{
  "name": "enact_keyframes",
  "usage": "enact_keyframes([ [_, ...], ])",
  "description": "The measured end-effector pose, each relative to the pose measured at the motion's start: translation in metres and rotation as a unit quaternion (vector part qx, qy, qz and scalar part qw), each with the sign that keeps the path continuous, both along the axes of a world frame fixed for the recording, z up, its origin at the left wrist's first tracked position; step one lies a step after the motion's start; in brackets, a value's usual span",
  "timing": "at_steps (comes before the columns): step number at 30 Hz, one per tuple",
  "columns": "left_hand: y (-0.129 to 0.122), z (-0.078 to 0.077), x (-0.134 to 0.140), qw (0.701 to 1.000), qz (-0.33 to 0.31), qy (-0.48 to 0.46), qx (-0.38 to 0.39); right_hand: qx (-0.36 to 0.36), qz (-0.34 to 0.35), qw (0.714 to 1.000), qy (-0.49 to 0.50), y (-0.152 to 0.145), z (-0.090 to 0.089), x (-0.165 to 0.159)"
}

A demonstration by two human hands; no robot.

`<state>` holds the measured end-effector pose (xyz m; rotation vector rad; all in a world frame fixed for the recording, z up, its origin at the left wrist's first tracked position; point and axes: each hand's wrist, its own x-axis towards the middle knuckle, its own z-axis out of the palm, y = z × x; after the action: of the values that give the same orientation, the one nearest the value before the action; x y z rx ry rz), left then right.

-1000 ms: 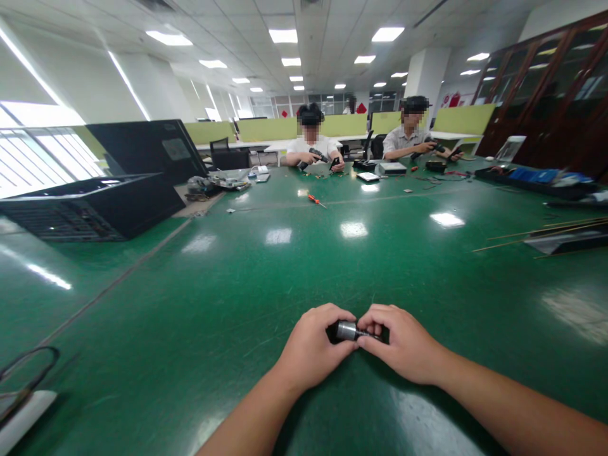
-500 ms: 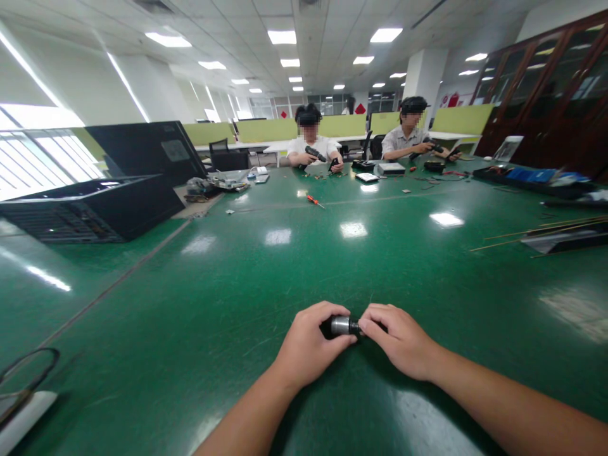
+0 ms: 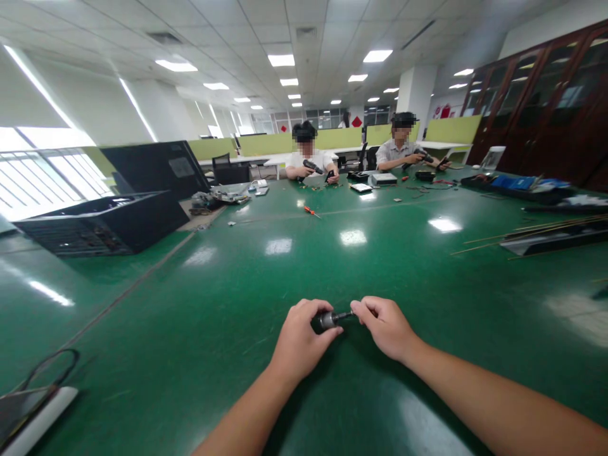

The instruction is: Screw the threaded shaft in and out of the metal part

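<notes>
I had a metal cylinder (image 3: 327, 320) between the fingers of my left hand (image 3: 299, 339), clamped on it. Thin shaft (image 3: 344, 315) ran rightward to my right hand (image 3: 388, 326), fingers pinched on its end. Green tabletop (image 3: 228, 310) underneath; orange screwdriver (image 3: 310, 211) lay well beyond both sets of fingers.

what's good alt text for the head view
A person's left hand holds a metallic cylinder at a green table, the right hand pinching the end of a thin shaft sticking from it. Beyond are an orange screwdriver and a black computer case; two people sit opposite.
</notes>
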<state>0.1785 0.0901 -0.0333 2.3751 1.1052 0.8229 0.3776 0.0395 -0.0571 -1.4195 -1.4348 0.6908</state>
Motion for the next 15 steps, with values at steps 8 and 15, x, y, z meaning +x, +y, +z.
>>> enact_keyframes([
  [8, 0.004, 0.024, -0.031, 0.997, 0.061, -0.015, -0.043, -0.005, 0.007, 0.992, 0.122, 0.005, -0.005, 0.006],
  [15, -0.033, 0.032, -0.135, 0.986, 0.134, 0.025, -0.092, 0.007, 0.075, 0.995, 0.062, -0.002, 0.0, -0.005],
])
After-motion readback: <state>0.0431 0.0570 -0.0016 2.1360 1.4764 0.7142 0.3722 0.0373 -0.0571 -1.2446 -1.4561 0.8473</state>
